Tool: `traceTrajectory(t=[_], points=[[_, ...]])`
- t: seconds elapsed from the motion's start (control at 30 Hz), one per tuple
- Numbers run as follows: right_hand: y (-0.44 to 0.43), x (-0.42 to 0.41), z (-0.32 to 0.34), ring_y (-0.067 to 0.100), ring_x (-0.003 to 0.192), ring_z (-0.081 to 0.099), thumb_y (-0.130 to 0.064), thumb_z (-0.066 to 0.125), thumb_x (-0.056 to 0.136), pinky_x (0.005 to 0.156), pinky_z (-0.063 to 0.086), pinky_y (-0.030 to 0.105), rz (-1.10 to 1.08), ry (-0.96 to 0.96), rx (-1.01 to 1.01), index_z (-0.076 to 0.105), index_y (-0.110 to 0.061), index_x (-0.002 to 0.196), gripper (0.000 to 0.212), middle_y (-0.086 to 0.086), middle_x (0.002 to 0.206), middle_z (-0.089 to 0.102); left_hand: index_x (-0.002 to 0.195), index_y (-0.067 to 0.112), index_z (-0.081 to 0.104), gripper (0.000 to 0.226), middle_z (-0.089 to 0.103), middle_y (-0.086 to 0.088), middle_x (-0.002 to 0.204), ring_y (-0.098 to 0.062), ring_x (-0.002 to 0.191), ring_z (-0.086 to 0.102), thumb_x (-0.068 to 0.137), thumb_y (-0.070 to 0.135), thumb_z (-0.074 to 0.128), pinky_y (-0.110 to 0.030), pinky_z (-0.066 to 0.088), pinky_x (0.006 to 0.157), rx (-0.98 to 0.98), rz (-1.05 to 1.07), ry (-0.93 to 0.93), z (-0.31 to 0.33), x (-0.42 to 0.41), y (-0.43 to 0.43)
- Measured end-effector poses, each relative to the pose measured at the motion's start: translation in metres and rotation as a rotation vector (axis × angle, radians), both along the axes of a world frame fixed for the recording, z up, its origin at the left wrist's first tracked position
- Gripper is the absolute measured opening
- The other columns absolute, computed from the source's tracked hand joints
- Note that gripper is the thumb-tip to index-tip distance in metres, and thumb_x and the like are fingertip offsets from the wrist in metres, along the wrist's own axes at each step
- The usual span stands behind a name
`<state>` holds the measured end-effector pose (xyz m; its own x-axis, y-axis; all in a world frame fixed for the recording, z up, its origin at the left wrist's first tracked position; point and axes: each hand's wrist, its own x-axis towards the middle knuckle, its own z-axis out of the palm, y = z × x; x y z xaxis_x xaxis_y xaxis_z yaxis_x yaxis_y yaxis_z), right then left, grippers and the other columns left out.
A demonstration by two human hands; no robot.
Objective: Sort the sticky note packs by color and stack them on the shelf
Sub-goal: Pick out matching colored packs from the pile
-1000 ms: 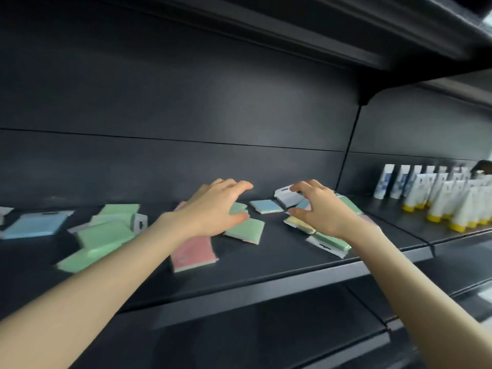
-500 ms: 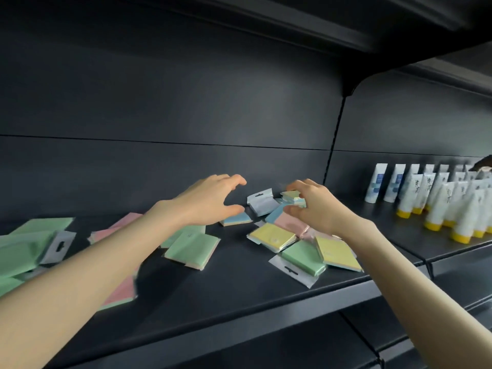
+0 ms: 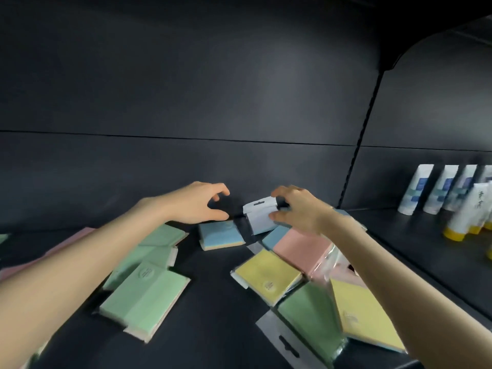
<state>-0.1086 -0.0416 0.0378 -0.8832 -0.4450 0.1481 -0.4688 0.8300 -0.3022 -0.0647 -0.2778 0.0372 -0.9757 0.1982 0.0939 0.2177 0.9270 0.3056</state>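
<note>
Change: right hand has gone from the heap to the white pack, which half a second ago stood free between the hands. Left hand stays above the blue pack.
Right hand: grasping the white pack, with the thumb at its lower right edge and the fingers over its top edge beside the hang tab. The pack is tilted up, its lower edge at the heap.
Left hand: released. Fingers are bent, thumb and forefinger apart, nothing between them. The thumb tip is just over the blue pack's far edge; contact cannot be told.
Blue pack: flat on the shelf, between the two groups, touching neither.
Left group: green packs overlapping beneath the left forearm. A second pink pack shows beyond the arm at far left.
Right heap: yellow pack, pink pack, green pack and a further yellow one overlapping, colours mixed.
Tubes: upright in rows on the next bay, well apart from the packs.
</note>
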Motion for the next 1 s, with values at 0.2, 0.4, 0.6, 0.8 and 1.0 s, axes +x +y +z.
traceTrajectory(t=[0.2,0.4,0.6,0.8,1.0], points=[[0.001,-0.045,-0.006,0.017,0.102,0.046,-0.033,0.064,0.085,0.079,0.034,0.025,0.073,-0.065,0.036,0.045,-0.019,0.133,0.053,0.004,0.125,0.048,0.132,0.026,0.045,0.052,0.053,0.002,0.127,-0.014,0.114,0.049,0.086,0.044,0.062,-0.032,0.041,0.098,0.015,0.034,-0.043,-0.019,-0.033,0.015],[0.020,-0.083,-0.010,0.023,0.108,0.054,-0.031,0.070,0.081,0.090,0.044,0.031,0.142,-0.092,0.069,0.052,-0.014,0.125,0.051,0.007,0.114,0.060,0.128,0.019,0.049,0.057,0.053,0.000,0.124,-0.016,0.113,0.051,0.082,0.050,0.065,-0.032,0.043,0.097,0.092,0.093,-0.051,-0.035,-0.065,0.051],[0.046,-0.104,-0.013,0.015,0.114,0.051,-0.047,0.068,0.081,0.093,0.039,0.021,0.208,-0.169,0.063,0.053,-0.019,0.128,0.057,-0.001,0.124,0.055,0.122,0.013,0.049,0.070,0.051,0.000,0.110,-0.017,0.099,0.050,0.078,0.068,0.056,-0.031,0.044,0.087,0.046,0.194,-0.099,-0.043,-0.083,0.085],[0.058,-0.119,-0.025,0.015,0.128,0.030,-0.056,0.062,0.080,0.109,0.029,0.033,0.253,-0.183,0.117,0.051,-0.025,0.131,0.061,-0.010,0.132,0.043,0.116,0.010,0.051,0.068,0.054,0.001,0.102,-0.017,0.094,0.052,0.072,0.059,0.070,-0.030,0.043,0.074,0.192,0.320,-0.083,-0.047,-0.088,0.096],[0.065,-0.124,-0.032,0.013,0.128,0.029,-0.053,0.064,0.080,0.112,0.026,0.035,0.295,-0.165,0.061,0.056,-0.027,0.125,0.052,-0.017,0.125,0.043,0.085,0.013,0.049,0.058,0.044,0.007,0.076,-0.010,0.067,0.044,0.063,0.059,0.078,-0.026,0.030,0.051,0.313,0.491,-0.146,-0.053,-0.092,0.102]])
